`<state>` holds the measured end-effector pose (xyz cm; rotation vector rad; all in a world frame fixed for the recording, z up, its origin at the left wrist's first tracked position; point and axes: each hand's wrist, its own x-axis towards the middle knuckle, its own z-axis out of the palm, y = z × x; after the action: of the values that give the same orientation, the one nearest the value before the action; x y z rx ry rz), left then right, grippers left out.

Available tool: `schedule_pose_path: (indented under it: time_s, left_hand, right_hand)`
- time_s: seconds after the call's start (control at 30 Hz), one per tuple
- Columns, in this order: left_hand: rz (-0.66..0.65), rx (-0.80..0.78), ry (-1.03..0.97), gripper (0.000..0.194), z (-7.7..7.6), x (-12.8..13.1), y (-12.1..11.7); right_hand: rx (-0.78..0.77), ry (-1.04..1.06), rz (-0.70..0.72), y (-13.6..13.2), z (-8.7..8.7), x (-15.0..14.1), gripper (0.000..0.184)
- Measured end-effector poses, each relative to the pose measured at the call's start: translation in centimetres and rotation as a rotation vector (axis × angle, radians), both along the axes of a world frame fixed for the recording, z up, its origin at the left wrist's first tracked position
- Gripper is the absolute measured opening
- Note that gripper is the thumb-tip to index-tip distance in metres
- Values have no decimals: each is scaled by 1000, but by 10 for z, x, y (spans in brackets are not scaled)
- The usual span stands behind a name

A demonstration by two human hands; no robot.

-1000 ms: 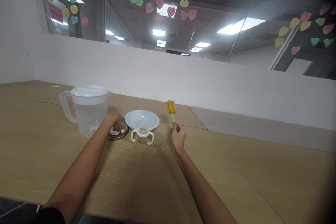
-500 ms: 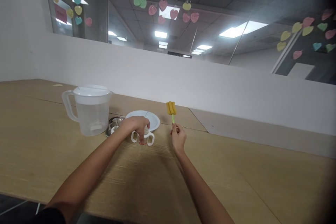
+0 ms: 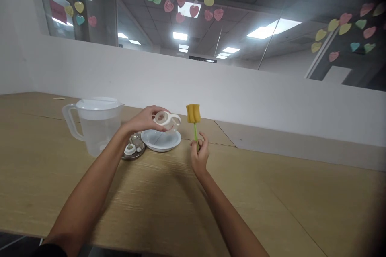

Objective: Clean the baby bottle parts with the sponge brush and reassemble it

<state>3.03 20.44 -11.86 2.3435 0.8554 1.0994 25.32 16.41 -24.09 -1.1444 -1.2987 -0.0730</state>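
Note:
My left hand (image 3: pixel 152 118) is closed around a clear baby bottle (image 3: pixel 171 125) with white side handles. The bottle is tilted, its open mouth turned toward me, above a white bowl (image 3: pixel 159 144). In my right hand (image 3: pixel 200 154) is the thin green handle of a bottle brush (image 3: pixel 193 113); its yellow sponge head points up, a little right of the bottle and apart from it. Left of the bowl, a round metal tray (image 3: pixel 132 156) carries a white ring-shaped cap (image 3: pixel 130 149) and other small clear and white parts.
A large translucent pitcher (image 3: pixel 101 130) with lid and handle stands left of the tray, holding clear liquid. The wooden table (image 3: pixel 256 196) meets a white wall (image 3: pixel 144 74) at the back. A small pale piece lies far left.
My left hand went from the tray to the bottle, took hold of it, and raised and tilted it over the bowl. My right hand has lifted the brush slightly.

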Motion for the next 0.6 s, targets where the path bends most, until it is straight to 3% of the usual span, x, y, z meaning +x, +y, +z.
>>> schedule_pose_path:
  time_s: [0.13, 0.3, 0.47, 0.6]
  left_hand:
    - [325, 149, -111, 57, -15, 7, 21]
    - [533, 288, -24, 57, -26, 7, 34]
    - [589, 441, 123, 45, -33, 3, 38]
    - [561, 530, 246, 33, -37, 5, 38]
  right_hand:
    - [136, -331, 65, -6, 0, -11, 32]
    - [245, -620, -1, -3, 1, -5, 34]
    - [337, -885, -136, -3, 4, 3, 32]
    - [363, -959, -215, -4, 6, 0, 29]
